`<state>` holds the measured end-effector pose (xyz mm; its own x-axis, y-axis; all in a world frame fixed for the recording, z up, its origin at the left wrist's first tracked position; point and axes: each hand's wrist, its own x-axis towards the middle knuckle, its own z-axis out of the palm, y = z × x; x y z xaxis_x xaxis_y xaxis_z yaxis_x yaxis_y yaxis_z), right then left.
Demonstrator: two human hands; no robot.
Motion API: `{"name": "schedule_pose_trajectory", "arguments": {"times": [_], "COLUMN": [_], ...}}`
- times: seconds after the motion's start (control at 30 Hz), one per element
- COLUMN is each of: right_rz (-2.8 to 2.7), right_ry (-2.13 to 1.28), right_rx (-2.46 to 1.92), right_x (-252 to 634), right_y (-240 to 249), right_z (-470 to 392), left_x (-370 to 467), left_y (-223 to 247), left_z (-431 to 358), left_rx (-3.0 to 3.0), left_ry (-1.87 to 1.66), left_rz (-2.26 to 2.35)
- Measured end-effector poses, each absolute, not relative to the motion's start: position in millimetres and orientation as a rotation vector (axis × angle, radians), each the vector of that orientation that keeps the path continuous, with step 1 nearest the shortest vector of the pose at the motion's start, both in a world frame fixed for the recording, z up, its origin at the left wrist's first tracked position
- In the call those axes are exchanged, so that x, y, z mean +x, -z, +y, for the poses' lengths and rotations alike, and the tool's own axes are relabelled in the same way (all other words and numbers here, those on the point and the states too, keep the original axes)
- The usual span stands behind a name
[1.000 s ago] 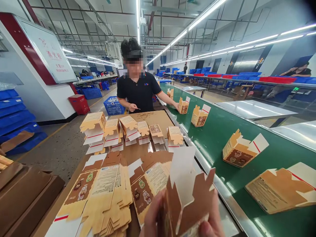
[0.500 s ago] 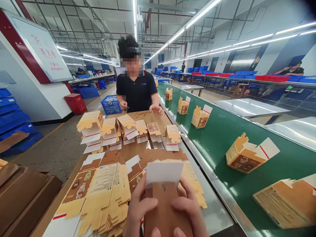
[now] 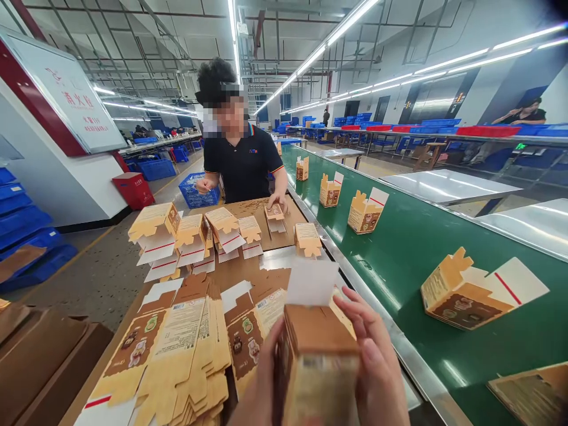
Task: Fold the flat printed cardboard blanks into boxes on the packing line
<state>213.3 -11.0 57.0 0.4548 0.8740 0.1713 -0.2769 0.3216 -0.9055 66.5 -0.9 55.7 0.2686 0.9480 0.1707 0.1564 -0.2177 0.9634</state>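
Note:
A small brown and cream carton [image 3: 322,378] stands between my two hands close to the camera, its white flap [image 3: 311,283] sticking up at the far end. My left hand [image 3: 261,381] grips the carton's left side, its fingers partly hidden. Against the right side rests my right hand [image 3: 377,355], thumb side on the carton and fingers stretched forward past it. Beyond and to the left lie stacks of flat carton blanks [image 3: 186,349]. Several part-folded cartons [image 3: 153,222] with white flaps stand in a row behind them.
To the right runs a green conveyor belt [image 3: 399,284] with a metal edge, carrying several open cartons [image 3: 470,299]. A co-worker [image 3: 239,154] across the table has a hand on a carton [image 3: 275,218]. Brown cardboard boxes [image 3: 44,355] stand at lower left.
The carton in my hands has turned, now showing a closed brown panel and printed side. My right fingers have lifted. The co-worker's hand has drawn a carton back. Belt cartons have shifted nearer.

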Motion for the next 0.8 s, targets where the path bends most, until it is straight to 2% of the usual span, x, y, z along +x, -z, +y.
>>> {"name": "schedule_pose_trajectory", "arguments": {"times": [0.13,0.27,0.4,0.47,0.6,0.7,0.8], "right_rz": [-0.749,-0.826,-1.060,-1.248,-1.540,-1.598,-1.542], "right_ry": [-0.905,-0.913,-0.759,-0.628,-0.441,-0.428,-0.519], "right_rx": [-1.070,-1.186,-1.320,-1.428,-1.760,-1.881,-1.862], "right_x": [219,215,212,208,197,192,198], "right_y": [-36,0,29,38,42,35,26], "right_z": [-2,-1,0,1,8,15,23], "left_x": [71,75,76,78,79,74,63], "left_y": [-81,-102,-101,-92,-64,-54,-68], "left_z": [79,196,261,264,245,223,190], "left_rx": [1.546,1.581,1.823,2.094,2.549,2.585,2.547], "left_ry": [-1.009,-1.161,-1.193,-1.090,-0.658,-0.435,-0.319], "left_rz": [1.173,1.427,1.760,1.761,1.579,1.628,1.619]}}
